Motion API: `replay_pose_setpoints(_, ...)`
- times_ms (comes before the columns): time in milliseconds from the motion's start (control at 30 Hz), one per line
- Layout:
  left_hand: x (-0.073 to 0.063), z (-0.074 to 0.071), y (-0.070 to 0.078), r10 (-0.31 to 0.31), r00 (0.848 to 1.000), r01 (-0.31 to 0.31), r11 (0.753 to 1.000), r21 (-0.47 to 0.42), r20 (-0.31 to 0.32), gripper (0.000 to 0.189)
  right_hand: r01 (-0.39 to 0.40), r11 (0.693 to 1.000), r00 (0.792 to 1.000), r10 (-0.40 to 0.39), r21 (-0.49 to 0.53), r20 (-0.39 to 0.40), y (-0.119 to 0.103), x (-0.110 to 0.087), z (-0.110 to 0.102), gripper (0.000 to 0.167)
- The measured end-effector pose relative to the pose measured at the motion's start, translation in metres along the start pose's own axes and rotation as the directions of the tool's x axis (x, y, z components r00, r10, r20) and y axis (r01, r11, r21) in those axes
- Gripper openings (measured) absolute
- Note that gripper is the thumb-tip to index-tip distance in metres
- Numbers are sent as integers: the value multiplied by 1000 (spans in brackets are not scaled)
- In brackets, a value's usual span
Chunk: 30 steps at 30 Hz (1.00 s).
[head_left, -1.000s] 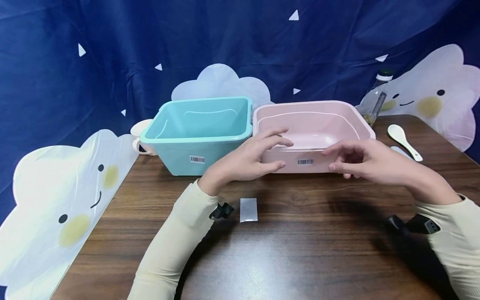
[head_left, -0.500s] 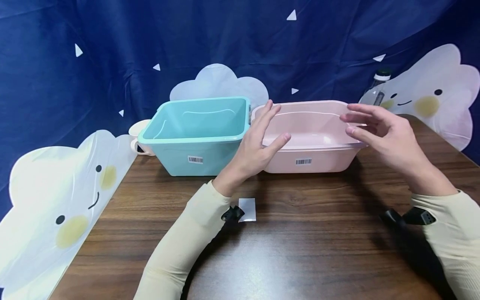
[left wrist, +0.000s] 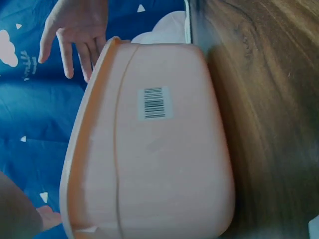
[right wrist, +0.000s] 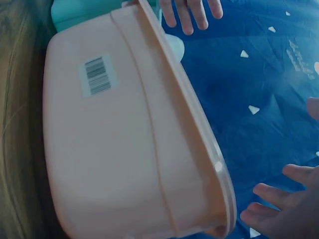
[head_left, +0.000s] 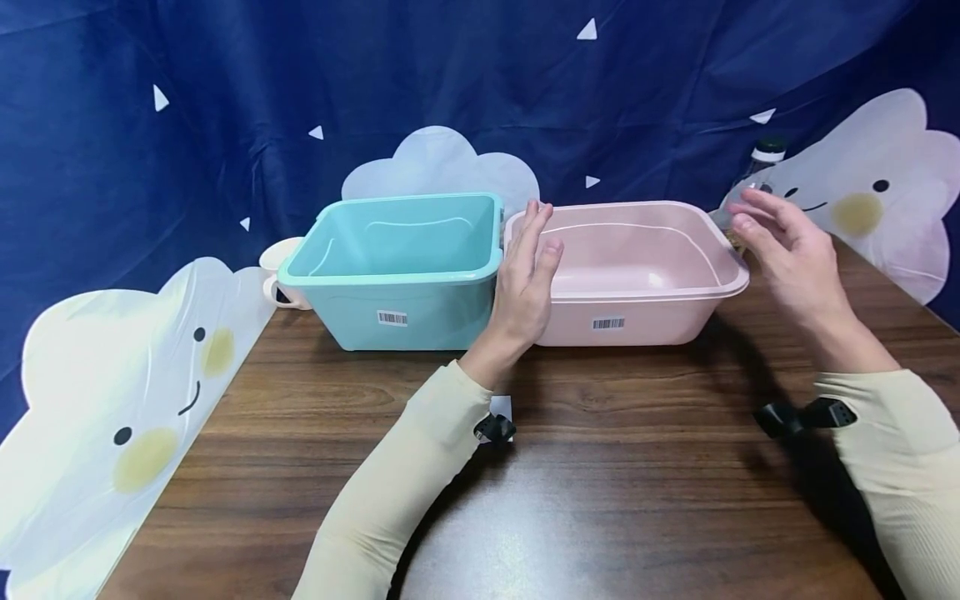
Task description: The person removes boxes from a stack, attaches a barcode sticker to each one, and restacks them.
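Note:
A pink plastic basin (head_left: 622, 321) with a barcode label stands on the wooden table, just right of a teal basin (head_left: 382, 312). My left hand (head_left: 521, 292) is raised at the pink basin's left end, fingers straight and pointing up, overlapping the gap between both basins. On the opposite side my right hand (head_left: 798, 267) hovers beyond the right rim, its fingers loosely bent and holding nothing. Both wrist views show the pink basin's outer wall (left wrist: 164, 154) between the two hands. Under my left wrist lies a small white packet (head_left: 504, 407), partly covered.
A pale mug (head_left: 283, 296) stands left of the teal basin, near the table's left edge. Behind my right hand rises a bottle with a dark cap (head_left: 768, 150). A blue curtain (head_left: 450, 67) with clouds hangs along the back.
My hands have moved apart and up from the pink basin's front, the left turning upright toward its left end, the right shifting past its right rim. The basins stay in place.

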<state>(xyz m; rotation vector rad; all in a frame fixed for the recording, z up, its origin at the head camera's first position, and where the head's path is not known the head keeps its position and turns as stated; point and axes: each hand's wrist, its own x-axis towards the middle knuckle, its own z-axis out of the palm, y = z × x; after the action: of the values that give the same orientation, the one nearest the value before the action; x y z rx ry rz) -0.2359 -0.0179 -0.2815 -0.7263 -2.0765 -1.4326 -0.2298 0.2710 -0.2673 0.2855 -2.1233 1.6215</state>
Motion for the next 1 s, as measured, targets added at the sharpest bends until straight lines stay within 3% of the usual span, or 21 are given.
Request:
replay_pose_setpoints(167, 0, 3, -2, -31, 999, 31, 999, 7, -11, 56, -77, 982, 997, 77, -175, -6, 11, 3, -2, 56)
replay_pose_setpoints(367, -1, 4, -7, -106, 994, 107, 994, 35, -22, 53, -152, 954, 987, 162, -260, 16, 19, 7, -1, 66)
replay_pose_setpoints(567, 0, 5, -14, -117, 993, 118, 992, 53, -29, 55, -194, 951, 978, 205, -241, 21, 26, 10, 1, 69)
replay_pose_setpoints(867, -3, 7, -12, -165, 986, 164, 982, 94, -6, 57, -258, 956, 962, 267, -142, 47, 31, 9, 10, 73)
replay_pose_setpoints(1000, -4, 8, -13, -179, 984, 178, 976, 124, 0, 57, -267, 950, 960, 277, -159, 43, 31, 8, 12, 73)
